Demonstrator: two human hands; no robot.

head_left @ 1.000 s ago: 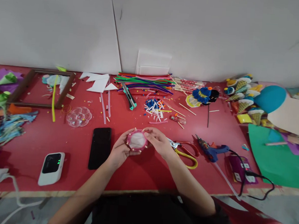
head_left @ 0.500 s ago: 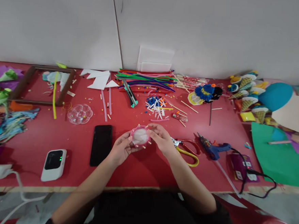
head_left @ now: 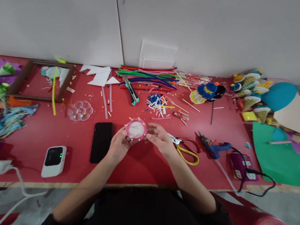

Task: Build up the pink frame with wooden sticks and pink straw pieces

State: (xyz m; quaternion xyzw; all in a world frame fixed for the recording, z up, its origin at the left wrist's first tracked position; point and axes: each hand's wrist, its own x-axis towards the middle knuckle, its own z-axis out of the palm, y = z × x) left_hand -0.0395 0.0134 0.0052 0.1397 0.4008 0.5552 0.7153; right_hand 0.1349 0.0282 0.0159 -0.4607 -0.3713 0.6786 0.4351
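Note:
A small round craft piece (head_left: 135,129) with a pink rim, a white centre and short wooden sticks poking out around it is held over the red table (head_left: 146,167). My left hand (head_left: 118,144) grips it from below and the left, fingers curled on its edge. My right hand (head_left: 160,138) touches its right rim with the fingertips, fingers bent. A black phone (head_left: 101,142) lies just left of my left hand. Red-and-yellow scissors (head_left: 187,149) lie just right of my right hand.
A blue glue gun (head_left: 214,148) with a black cord lies to the right. Cut straw bits (head_left: 157,104), a utility knife (head_left: 131,92) and coloured straws (head_left: 147,76) lie behind. A white device (head_left: 53,160), clear flower tray (head_left: 80,110), wooden frame (head_left: 39,80) and paper scraps are left; paper cones and foam sheets right.
The craft piece has been turned and shifted slightly left in my hands. My right fingers moved from its top to its right rim. The view tilted a little downward.

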